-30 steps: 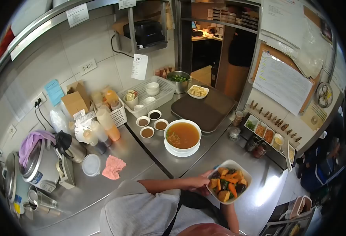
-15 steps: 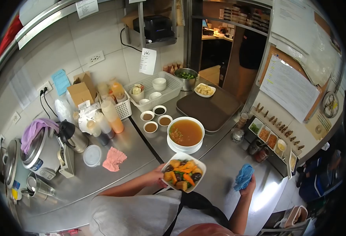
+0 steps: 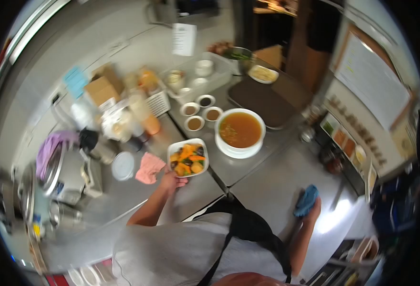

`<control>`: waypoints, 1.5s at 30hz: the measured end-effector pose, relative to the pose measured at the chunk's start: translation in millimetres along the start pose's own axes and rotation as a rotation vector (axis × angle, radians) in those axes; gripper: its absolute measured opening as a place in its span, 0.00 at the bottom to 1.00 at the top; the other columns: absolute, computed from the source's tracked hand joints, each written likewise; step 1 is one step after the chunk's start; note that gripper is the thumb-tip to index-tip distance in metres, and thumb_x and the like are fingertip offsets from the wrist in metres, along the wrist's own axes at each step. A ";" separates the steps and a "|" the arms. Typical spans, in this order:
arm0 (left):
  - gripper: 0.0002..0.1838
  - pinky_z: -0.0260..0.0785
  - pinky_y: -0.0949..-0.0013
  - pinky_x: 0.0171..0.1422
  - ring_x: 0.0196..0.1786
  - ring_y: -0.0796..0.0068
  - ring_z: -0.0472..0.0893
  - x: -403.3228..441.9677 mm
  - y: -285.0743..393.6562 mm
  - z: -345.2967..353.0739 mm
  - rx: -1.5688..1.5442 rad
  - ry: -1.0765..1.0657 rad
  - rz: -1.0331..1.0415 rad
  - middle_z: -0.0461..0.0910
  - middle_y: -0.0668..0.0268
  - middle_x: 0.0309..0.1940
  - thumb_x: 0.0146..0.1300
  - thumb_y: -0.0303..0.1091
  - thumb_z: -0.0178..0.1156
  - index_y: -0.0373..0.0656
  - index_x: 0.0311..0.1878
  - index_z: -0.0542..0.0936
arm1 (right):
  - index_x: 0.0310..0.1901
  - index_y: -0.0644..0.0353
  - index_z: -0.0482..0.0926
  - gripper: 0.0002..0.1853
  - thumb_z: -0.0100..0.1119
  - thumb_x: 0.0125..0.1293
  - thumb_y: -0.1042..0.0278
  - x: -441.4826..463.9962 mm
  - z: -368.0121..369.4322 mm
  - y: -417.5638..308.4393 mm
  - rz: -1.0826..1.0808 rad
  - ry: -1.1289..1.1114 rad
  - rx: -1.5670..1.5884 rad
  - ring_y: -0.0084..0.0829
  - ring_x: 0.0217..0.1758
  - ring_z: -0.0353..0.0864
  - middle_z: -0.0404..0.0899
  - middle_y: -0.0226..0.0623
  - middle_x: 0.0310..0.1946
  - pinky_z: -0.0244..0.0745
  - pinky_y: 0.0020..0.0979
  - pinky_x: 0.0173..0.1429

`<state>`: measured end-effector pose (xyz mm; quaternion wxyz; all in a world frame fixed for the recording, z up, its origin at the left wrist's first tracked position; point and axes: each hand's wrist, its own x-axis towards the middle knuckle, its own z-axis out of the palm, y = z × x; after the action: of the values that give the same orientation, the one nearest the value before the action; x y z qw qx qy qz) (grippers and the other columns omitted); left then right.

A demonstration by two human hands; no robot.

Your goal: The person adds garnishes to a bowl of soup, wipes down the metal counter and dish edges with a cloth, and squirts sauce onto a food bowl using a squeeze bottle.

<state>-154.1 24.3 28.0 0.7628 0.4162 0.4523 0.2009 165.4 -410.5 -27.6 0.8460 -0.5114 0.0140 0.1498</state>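
A white square bowl of cooked vegetables point(image 3: 188, 158), with orange and dark pieces, is gripped at its near edge by my left hand point(image 3: 172, 182). It is over the steel counter, just right of a crumpled pink cloth point(image 3: 150, 168). My right hand point(image 3: 312, 209) is closed around a bunched blue cloth point(image 3: 307, 201) above the right-hand counter. Between and beyond my hands stands a large white bowl of brown soup point(image 3: 240, 132) on a white plate. Several small sauce cups point(image 3: 194, 123) sit just left of the soup.
A brown tray point(image 3: 260, 102) lies behind the soup, a small dish of pale pieces point(image 3: 263, 74) at its far end. Squeeze bottles point(image 3: 145, 112) and a white basket point(image 3: 158, 104) line the left wall. A rack of toppings point(image 3: 348, 143) runs along the right.
My left hand has carried the vegetable bowl left and forward, from near my body to beside the pink cloth. My right hand still holds the blue cloth. The view has shifted and blurred.
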 end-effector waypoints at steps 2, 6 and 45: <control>0.16 0.73 0.66 0.26 0.24 0.63 0.77 29.1 -10.7 -17.9 -0.051 0.017 0.003 0.74 0.53 0.30 0.58 0.31 0.37 0.35 0.49 0.61 | 0.52 0.62 0.66 0.21 0.36 0.63 0.57 -26.1 53.5 -28.1 0.076 0.010 0.163 0.33 0.47 0.72 0.71 0.40 0.46 0.69 0.32 0.48; 0.21 0.71 0.68 0.43 0.44 0.62 0.74 74.3 0.5 -32.0 -0.030 -0.060 0.083 0.71 0.55 0.44 0.63 0.41 0.36 0.37 0.54 0.62 | 0.48 0.64 0.69 0.21 0.37 0.64 0.56 -16.4 20.3 3.7 -0.286 0.226 -0.716 0.31 0.46 0.70 0.71 0.41 0.44 0.65 0.32 0.51; 0.13 0.65 0.72 0.37 0.29 0.72 0.72 62.1 -88.2 203.6 1.044 -1.076 0.795 0.72 0.61 0.27 0.53 0.26 0.44 0.32 0.40 0.71 | 0.44 0.53 0.72 0.15 0.48 0.55 0.60 -79.0 62.2 34.2 -0.551 0.412 -0.789 0.39 0.44 0.70 0.70 0.41 0.39 0.65 0.35 0.48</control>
<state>45.9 -76.1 -26.7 0.4569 0.8817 -0.1173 -0.0057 72.8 -360.5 -13.5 0.5767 -0.7948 -0.0124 -0.1885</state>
